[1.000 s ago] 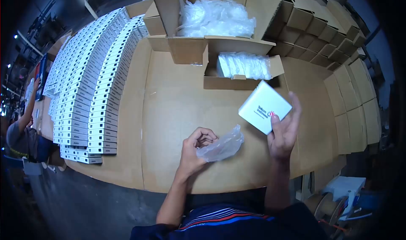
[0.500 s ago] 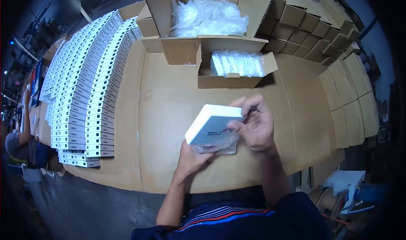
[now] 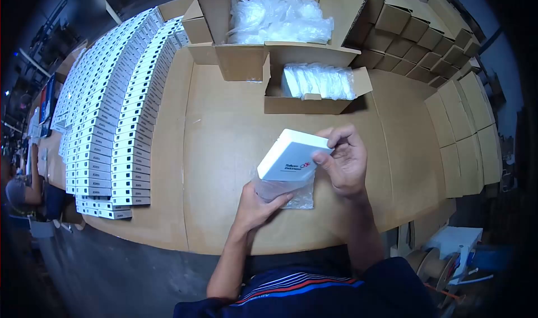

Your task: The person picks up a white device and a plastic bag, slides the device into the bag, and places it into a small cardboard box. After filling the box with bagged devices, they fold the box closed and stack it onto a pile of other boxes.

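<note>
Between my hands is a flat white box [image 3: 294, 156] with dark and red print reading "Telkom Indonesia", held tilted above the table. Its lower part sits inside a clear plastic bag [image 3: 301, 199], whose loose end hangs below. My left hand [image 3: 253, 207] is closed around the bagged lower end, thumb across the front. At the upper right corner, the thumb and fingers of my right hand [image 3: 347, 164] pinch the bare part of the box. Beyond them, an open cardboard carton [image 3: 305, 106] contains a row of white boxes in clear bags [image 3: 319, 82].
Long stacked rows of white boxes [image 3: 131, 150] fill the left side. A large carton of clear plastic bags [image 3: 280, 21] stands at the back. Brown cartons [image 3: 412, 32] are piled back right, and more cartons [image 3: 465, 133] line the right edge. Another person [image 3: 33, 189] is at far left.
The white box has shifted up and right and turned so its print faces me more. The plastic bag now wraps its lower end, with my left hand around it.
</note>
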`<act>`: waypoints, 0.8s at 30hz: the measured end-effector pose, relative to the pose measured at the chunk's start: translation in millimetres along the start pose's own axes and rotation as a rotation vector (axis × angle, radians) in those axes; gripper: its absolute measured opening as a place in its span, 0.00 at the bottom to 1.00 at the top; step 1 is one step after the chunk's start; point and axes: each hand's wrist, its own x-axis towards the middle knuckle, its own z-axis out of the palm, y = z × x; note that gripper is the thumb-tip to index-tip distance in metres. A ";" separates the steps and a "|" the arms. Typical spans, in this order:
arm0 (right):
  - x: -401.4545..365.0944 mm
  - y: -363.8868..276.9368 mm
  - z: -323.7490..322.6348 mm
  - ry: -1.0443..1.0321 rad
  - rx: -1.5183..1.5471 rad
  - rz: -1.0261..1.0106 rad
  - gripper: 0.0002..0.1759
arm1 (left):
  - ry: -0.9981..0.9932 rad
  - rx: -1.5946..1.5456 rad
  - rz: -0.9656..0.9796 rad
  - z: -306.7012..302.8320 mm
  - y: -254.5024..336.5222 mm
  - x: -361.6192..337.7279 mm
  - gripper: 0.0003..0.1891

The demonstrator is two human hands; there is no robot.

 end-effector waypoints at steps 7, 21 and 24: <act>3.9 4.8 0.2 -0.014 -0.174 0.158 0.15 | -0.021 0.010 -0.028 -3.3 -2.7 1.0 0.25; 6.6 27.3 1.0 -0.014 -0.070 0.474 0.13 | 0.155 -0.532 -0.074 -7.1 -37.7 0.3 0.21; -20.0 33.3 -12.2 0.004 0.113 0.543 0.13 | 0.215 -0.587 -0.016 -4.1 -25.2 1.3 0.23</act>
